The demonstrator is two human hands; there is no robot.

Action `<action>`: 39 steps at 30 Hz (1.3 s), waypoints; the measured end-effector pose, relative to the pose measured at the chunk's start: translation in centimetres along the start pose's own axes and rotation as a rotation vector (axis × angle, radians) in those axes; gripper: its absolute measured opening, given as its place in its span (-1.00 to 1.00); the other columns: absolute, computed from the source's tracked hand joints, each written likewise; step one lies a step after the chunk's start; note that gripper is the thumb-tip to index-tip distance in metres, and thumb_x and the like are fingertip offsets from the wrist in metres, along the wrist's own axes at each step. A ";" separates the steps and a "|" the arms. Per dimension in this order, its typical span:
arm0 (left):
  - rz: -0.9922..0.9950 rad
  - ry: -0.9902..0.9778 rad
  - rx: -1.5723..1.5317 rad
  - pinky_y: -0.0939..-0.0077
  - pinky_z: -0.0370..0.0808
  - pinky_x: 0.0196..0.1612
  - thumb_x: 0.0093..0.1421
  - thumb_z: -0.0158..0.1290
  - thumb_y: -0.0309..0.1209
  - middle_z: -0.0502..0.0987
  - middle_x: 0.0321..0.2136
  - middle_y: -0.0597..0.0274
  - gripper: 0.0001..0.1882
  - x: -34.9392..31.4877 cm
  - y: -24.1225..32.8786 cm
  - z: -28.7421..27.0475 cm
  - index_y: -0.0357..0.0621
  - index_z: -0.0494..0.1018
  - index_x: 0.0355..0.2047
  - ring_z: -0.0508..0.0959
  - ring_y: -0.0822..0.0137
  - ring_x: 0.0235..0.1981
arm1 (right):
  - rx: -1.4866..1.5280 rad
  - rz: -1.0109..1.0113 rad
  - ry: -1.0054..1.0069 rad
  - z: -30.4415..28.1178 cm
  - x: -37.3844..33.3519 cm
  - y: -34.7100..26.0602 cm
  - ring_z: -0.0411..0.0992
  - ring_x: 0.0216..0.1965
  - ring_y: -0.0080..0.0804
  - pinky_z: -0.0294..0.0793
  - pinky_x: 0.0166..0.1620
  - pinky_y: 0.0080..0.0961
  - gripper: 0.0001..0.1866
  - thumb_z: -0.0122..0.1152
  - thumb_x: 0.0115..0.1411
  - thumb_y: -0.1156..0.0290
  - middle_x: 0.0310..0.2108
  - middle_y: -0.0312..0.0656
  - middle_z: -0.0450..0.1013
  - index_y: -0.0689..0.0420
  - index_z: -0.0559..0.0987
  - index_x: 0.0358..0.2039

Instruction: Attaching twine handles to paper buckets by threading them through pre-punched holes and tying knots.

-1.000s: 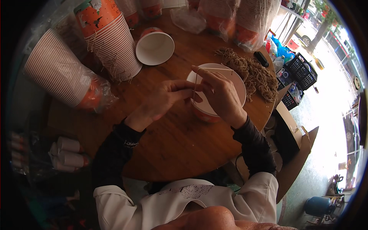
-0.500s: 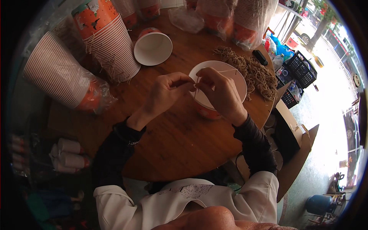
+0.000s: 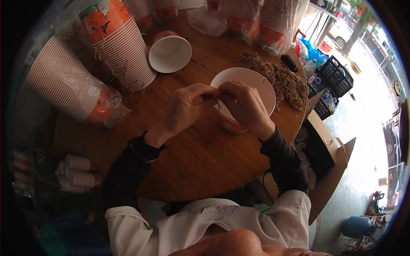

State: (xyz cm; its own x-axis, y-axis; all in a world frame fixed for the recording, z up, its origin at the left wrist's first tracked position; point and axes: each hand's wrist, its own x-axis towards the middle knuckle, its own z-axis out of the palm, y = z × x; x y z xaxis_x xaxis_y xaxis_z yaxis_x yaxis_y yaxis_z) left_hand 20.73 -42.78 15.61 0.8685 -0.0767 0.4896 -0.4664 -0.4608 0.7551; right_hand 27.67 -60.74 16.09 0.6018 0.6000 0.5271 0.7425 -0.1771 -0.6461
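One left hand [image 3: 181, 107], one right hand [image 3: 251, 107] | fingers [image 3: 209, 91] pinching string [image 3: 219, 103] above bowl [image 3: 261, 85] | black cuff [image 3: 144, 147]: pale lettering [image 3: 150, 161]

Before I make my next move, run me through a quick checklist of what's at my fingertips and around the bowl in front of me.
1. Bowl upright: ok, opening faces up.
2. Left grip and right grip together: ok, their fingertips meet over the bowl's left side.
3. Thin strand firmly pinched: cannot tell, the fingers hide most of it.
4. Heap of tan strings close by: ok, just right of the bowl.
5. Strings in that heap separated: not ok, they lie tangled.
6. Second bowl upright: not ok, it looks tipped, opening toward you.
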 end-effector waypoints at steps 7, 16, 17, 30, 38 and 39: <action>-0.022 -0.006 0.087 0.54 0.51 -0.23 0.18 0.15 -0.50 0.61 -0.33 0.22 -0.85 0.2 0.3 -0.6 -0.23 0.54 -0.22 0.60 0.42 -0.28 | 0.005 -0.002 -0.029 0.1 -0.1 -0.2 0.47 -0.28 0.01 0.45 -0.24 -0.22 -0.93 0.17 0.11 0.50 -0.40 -0.04 0.50 0.22 0.54 -0.38; -0.661 -0.077 -1.093 0.68 0.30 -0.31 0.26 0.08 -0.35 0.41 -0.48 0.48 -0.84 -0.3 -1.8 -0.6 -0.17 0.49 -0.26 0.34 0.60 -0.44 | -0.196 -0.068 0.035 0.4 -1.0 -1.2 0.44 -0.29 -0.04 0.43 -0.26 -0.19 -0.95 0.17 0.11 0.49 -0.43 -0.09 0.46 0.18 0.53 -0.42; -0.681 -0.022 -1.168 0.66 0.30 -0.31 0.26 0.08 -0.34 0.41 -0.49 0.47 -0.83 -0.5 -1.8 -0.4 -0.17 0.49 -0.25 0.34 0.58 -0.45 | -0.241 -0.055 0.051 0.3 -1.0 -1.4 0.44 -0.29 -0.04 0.43 -0.26 -0.19 -0.95 0.18 0.10 0.49 -0.43 -0.09 0.46 0.18 0.53 -0.42; 0.014 0.182 0.013 0.70 0.41 -0.26 0.20 0.13 -0.56 0.47 -0.42 0.40 -0.89 -0.4 -0.2 1.7 -0.19 0.56 -0.25 0.42 0.63 -0.37 | 0.023 0.102 0.019 -1.0 -0.9 -2.1 0.50 -0.35 -0.05 0.47 -0.29 -0.28 -0.86 0.17 0.13 0.44 -0.44 -0.03 0.52 0.25 0.55 -0.36; 0.316 0.296 0.395 0.47 0.40 -0.20 0.07 0.22 -0.54 0.50 -0.41 0.40 -0.85 -0.2 -0.7 2.1 -0.07 0.59 -0.33 0.46 0.37 -0.31 | 0.202 0.242 -0.063 -1.4 -0.7 -0.6 0.50 -0.37 -0.61 0.50 -0.25 -0.60 -0.82 0.20 0.20 0.44 -0.44 -0.21 0.57 0.32 0.59 -0.30; 0.321 0.292 0.398 0.45 0.40 -0.18 0.06 0.22 -0.54 0.50 -0.40 0.40 -0.85 -0.2 -0.7 2.1 -0.07 0.58 -0.33 0.46 0.35 -0.29 | 0.201 0.242 -0.061 -1.6 -0.6 -0.6 0.50 -0.37 -0.61 0.50 -0.25 -0.60 -0.82 0.20 0.20 0.44 -0.44 -0.21 0.57 0.32 0.59 -0.30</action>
State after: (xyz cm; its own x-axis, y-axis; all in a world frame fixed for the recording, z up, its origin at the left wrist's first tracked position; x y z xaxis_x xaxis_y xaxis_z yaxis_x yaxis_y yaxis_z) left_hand 21.27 -44.34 14.05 0.5859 -0.0461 0.8090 -0.5503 -0.7555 0.3555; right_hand 27.31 -62.24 17.04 0.7307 0.6060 0.3143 0.5029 -0.1665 -0.8481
